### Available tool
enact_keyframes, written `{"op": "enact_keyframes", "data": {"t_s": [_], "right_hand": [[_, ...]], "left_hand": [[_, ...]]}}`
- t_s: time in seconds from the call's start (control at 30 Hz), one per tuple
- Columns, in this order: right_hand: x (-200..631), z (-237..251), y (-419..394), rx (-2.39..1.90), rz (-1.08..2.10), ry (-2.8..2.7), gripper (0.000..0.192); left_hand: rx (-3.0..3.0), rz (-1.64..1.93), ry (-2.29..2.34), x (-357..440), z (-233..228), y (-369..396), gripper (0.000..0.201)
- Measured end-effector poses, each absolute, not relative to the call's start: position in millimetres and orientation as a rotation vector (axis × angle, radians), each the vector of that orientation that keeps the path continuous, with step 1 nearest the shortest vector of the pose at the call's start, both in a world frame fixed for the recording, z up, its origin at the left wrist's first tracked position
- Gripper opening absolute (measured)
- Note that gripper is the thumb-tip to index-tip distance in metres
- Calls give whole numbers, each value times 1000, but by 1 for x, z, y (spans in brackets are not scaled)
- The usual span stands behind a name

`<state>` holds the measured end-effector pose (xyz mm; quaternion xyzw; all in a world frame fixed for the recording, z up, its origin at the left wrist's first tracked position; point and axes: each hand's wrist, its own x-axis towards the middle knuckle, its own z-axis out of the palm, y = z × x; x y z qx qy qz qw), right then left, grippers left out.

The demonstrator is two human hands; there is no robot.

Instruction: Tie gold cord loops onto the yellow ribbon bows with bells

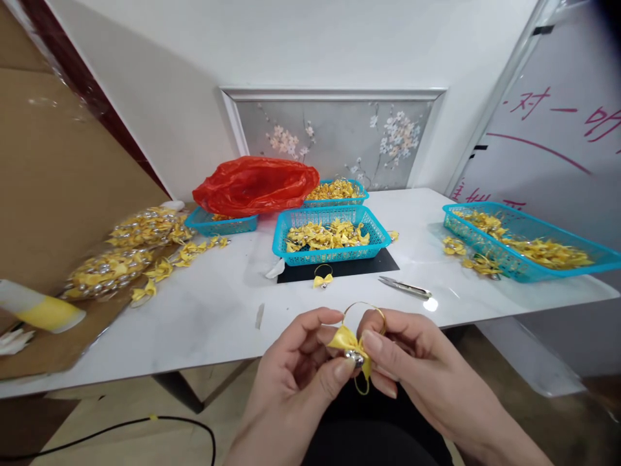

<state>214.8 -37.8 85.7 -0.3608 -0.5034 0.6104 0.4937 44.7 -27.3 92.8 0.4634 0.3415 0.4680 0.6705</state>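
Between my two hands, in front of the table's near edge, is a yellow ribbon bow [345, 339] with a small silver bell [356, 357] at its middle. A thin gold cord loop [365, 304] arches above it, and part of the cord hangs below. My left hand [303, 362] pinches the bow and bell between thumb and fingers. My right hand [412, 353] grips the bow's other side and the cord, its thumb pressed against the ribbon. Another finished-looking bow with bell [323, 280] lies on the table beyond my hands.
A blue basket [330, 259] of yellow bows stands on a black mat [388, 260]. Thread snips [405, 287] lie nearby. Another blue basket [533, 268] is at right. A red plastic bag [255, 184] sits behind; piled bows [111, 268] and a yellow-white roll [41, 307] are left.
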Motion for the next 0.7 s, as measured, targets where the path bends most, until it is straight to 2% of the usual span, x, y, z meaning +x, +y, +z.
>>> {"op": "enact_keyframes", "data": {"t_s": [0.17, 0.3, 0.57, 0.7], "right_hand": [[214, 93, -40, -1031, 1319, -1346, 39], [214, 95, -41, -1023, 1310, -1349, 39], [214, 96, -39, -1026, 1315, -1322, 40], [212, 96, -39, -1000, 1352, -1300, 41]], "left_hand": [[1059, 1062, 659, 45, 93, -25, 41], [1034, 1092, 776, 48, 94, -27, 29], [1069, 1132, 675, 48, 91, -27, 39], [1063, 1122, 702, 48, 90, -25, 31]]}}
